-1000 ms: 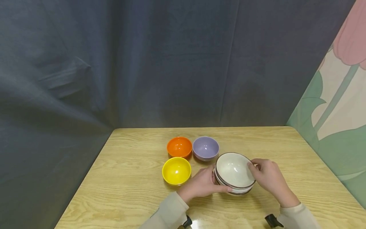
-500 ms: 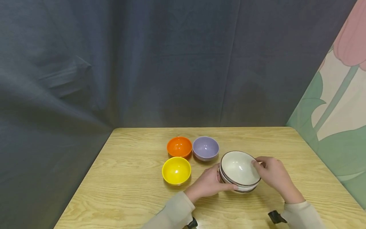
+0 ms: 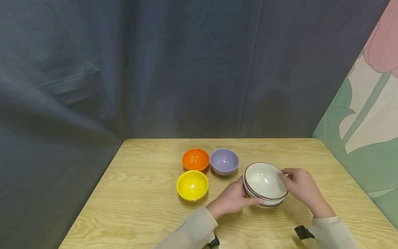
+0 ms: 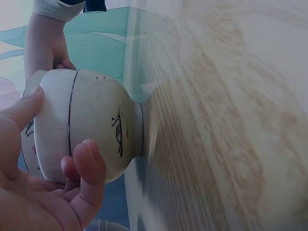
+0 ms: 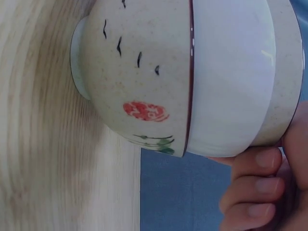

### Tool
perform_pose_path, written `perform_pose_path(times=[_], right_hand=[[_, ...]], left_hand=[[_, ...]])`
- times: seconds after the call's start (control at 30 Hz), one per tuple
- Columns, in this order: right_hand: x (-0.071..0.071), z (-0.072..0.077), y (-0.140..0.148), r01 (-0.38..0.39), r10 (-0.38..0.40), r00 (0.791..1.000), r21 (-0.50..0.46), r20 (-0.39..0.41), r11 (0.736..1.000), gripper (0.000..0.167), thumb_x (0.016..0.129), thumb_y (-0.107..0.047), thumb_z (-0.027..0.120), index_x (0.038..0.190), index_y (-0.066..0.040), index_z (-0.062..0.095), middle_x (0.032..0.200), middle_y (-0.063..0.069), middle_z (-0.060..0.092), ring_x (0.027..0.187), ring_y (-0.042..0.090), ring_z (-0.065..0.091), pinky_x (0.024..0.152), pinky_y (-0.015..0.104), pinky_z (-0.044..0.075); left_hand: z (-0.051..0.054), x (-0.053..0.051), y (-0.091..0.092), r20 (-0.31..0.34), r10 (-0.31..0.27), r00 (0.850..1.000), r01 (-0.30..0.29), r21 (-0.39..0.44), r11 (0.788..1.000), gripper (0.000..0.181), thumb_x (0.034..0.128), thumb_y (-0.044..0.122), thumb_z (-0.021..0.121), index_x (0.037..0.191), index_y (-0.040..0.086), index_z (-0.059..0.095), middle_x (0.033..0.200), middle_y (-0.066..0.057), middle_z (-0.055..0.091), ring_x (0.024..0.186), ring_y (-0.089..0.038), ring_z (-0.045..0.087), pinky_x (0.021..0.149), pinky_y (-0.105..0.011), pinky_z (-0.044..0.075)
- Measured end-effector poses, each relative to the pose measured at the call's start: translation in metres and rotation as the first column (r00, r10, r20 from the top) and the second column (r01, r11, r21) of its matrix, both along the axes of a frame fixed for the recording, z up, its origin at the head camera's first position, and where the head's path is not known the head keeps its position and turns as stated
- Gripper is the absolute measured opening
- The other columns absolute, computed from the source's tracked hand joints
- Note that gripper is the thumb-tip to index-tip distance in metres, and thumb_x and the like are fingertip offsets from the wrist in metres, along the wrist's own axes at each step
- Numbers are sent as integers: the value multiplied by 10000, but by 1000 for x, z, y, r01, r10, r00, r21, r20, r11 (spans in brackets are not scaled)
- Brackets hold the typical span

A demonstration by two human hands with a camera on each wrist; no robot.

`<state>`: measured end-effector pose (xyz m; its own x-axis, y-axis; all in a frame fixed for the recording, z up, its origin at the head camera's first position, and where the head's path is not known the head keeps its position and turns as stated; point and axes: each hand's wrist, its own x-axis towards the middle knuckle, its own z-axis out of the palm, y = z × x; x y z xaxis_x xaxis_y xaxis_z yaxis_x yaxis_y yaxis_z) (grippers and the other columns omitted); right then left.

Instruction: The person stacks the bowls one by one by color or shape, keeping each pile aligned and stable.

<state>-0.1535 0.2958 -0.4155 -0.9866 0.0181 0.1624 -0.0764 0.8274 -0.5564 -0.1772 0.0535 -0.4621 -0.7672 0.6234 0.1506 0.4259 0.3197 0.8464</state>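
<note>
A nested stack of bowls, its top one cream with a brown rim (image 3: pixel 265 181), sits at right of the table. Both wrist views show a plain white bowl (image 4: pixel 54 125) (image 5: pixel 231 77) between two speckled ones; the lowest (image 4: pixel 98 120) (image 5: pixel 139 72) has painted marks, its foot at or just above the wood. My left hand (image 3: pixel 233 199) grips the stack's left and front, thumb near the upper rims, fingers curled under in the left wrist view (image 4: pixel 53 192). My right hand (image 3: pixel 303 186) pinches the top bowl's right rim, its fingers bent in the right wrist view (image 5: pixel 260 192).
Left of the stack stand an orange bowl (image 3: pixel 195 159), a purple bowl (image 3: pixel 224 161) and a yellow bowl (image 3: pixel 192 185), close together on the wooden table (image 3: pixel 124 207). Behind hangs a dark curtain (image 3: pixel 199 69); a floral panel (image 3: pixel 367 138) is at the right.
Both hands and the stack have moved to the right and slightly toward the back, away from the coloured bowls. The grips look the same.
</note>
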Motion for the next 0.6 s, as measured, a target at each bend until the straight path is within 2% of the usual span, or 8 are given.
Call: perform_pose_path(times=[0.4, 0.5, 0.6], right_hand=[[-2, -1, 7, 8, -8, 1000, 4, -14, 1000, 412, 1022, -247, 551, 1139, 129, 673, 852, 183, 712, 623, 171, 526, 509, 305, 428], [-3, -1, 7, 15, -15, 1000, 4, -3, 1000, 442, 1018, -292, 564, 1133, 118, 681, 786, 122, 698, 607, 171, 519, 502, 305, 424], [-2, 0, 7, 27, -27, 1000, 2, 11, 1000, 488, 1011, -365, 571, 1142, 91, 687, 683, 41, 640, 568, 166, 496, 486, 303, 410]], left_hand=[[0, -1, 6, -15, 14, 1000, -14, -6, 1000, 897, 843, 477, 781, 1553, 272, 271, 1457, 81, 510, 1299, -43, 487, 1091, -275, 397], [2, 1, 3, 61, 14, 998, -13, -19, 1000, 882, 847, 466, 783, 1542, 210, 304, 1156, 68, 657, 994, -25, 622, 852, -230, 522], [8, 6, -7, 172, 34, 985, -23, -62, 998, 932, 868, 463, 759, 1562, 79, 269, 843, 60, 621, 680, -38, 558, 596, -202, 479]])
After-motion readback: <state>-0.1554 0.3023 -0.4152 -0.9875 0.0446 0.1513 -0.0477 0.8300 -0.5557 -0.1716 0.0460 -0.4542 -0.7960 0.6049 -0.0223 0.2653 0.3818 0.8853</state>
